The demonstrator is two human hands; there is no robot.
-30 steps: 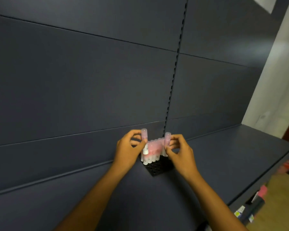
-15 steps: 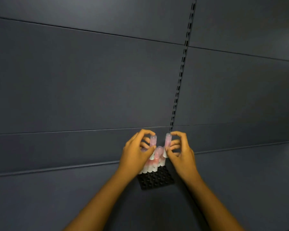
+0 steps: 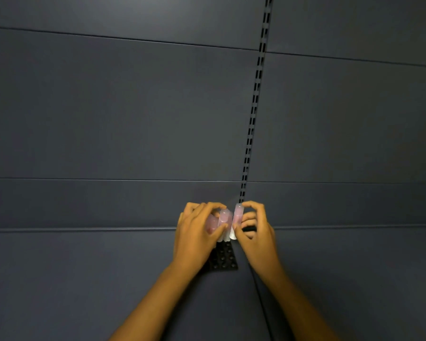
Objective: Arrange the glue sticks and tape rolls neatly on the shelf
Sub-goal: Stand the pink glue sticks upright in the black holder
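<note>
A cluster of pink-capped glue sticks (image 3: 221, 223) stands on a black studded tray (image 3: 224, 257) that rests on the dark shelf (image 3: 84, 279), close against the back panel (image 3: 108, 107) and just left of the slotted upright (image 3: 255, 94). The left hand (image 3: 197, 238) is curled over the left side of the cluster, thumb and fingers gripping the sticks there. The right hand (image 3: 255, 236) pinches a single glue stick (image 3: 236, 221) between thumb and forefinger at the right edge of the cluster, nearest the upright. That stick stands nearly upright, long axis vertical, pink cap up and white base down toward the tray; whether its base is seated on the tray cannot be told, as fingers cover it. The other sticks point the same way, caps up. Judged progress: the glue sticks are partly grouped at the tray's rear, while the studs nearer the person are bare, so filling or tightening the rows appears unfinished. No tape rolls are visible; that part of the task looks outstanding.
</note>
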